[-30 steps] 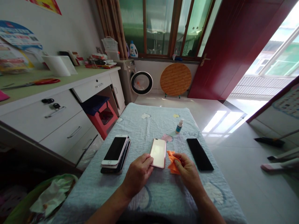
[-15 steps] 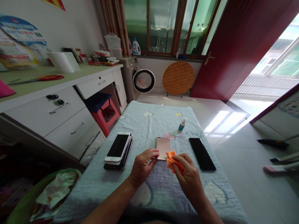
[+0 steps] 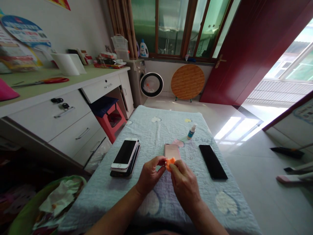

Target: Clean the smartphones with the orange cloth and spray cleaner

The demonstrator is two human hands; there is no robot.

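A rose-gold phone (image 3: 172,150) lies back side up on the cloth-covered table, its near end partly hidden by my hands. My left hand (image 3: 152,173) grips the phone's near left corner between thumb and fingers. In my right hand (image 3: 184,181) is a bunched orange cloth (image 3: 170,163), pinched and pressed against the phone's near edge. Left of my hands sits a stack of phones with a white phone (image 3: 125,152) on top, its dark screen facing up. A black phone (image 3: 213,162) lies by itself to the right.
A small spray bottle (image 3: 191,132) stands beyond the phones on the light-blue quilted tablecloth (image 3: 146,130). Along the left runs a white desk (image 3: 70,120) with drawers, a red stool (image 3: 112,120) beside it. A bin (image 3: 58,199) with crumpled paper stands at lower left.
My right hand has moved left with the orange cloth, from the phone's right side to its near edge beside my left fingers. My left hand stays at the phone's corner.
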